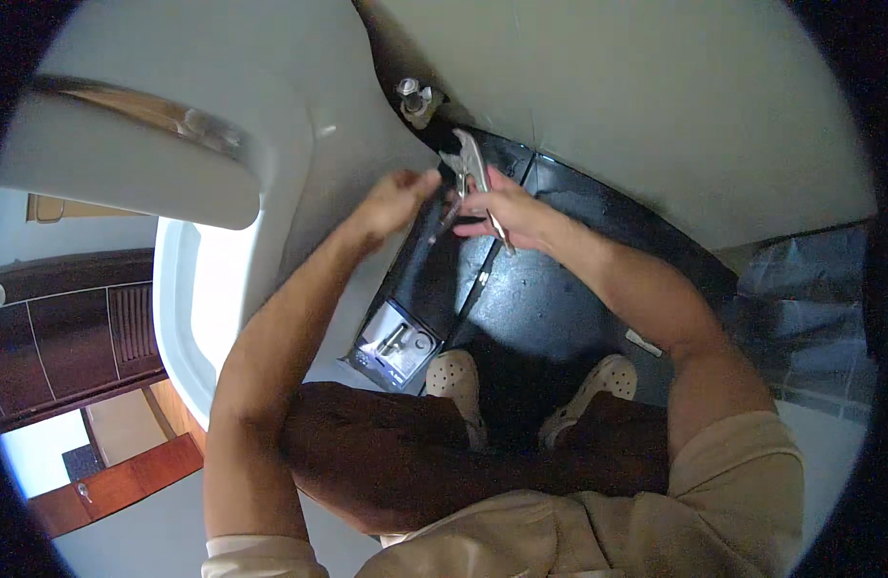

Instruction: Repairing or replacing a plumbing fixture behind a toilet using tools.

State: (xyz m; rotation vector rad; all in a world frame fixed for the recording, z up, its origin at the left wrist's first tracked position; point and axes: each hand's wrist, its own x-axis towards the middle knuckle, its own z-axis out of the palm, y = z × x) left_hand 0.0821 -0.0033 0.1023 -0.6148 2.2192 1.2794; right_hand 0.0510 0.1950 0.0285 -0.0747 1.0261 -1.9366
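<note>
We've got silver pliers (pixel 479 164) gripped in our right hand (pixel 513 212) over the dark floor (pixel 550 289), near that metal valve (pixel 415 99). Left hand (pixel 394 206) is just beside them, can't tell if it's holding anything.

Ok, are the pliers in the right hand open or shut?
Open: the handles of the silver pliers stand visibly spread apart in the right hand.
</note>
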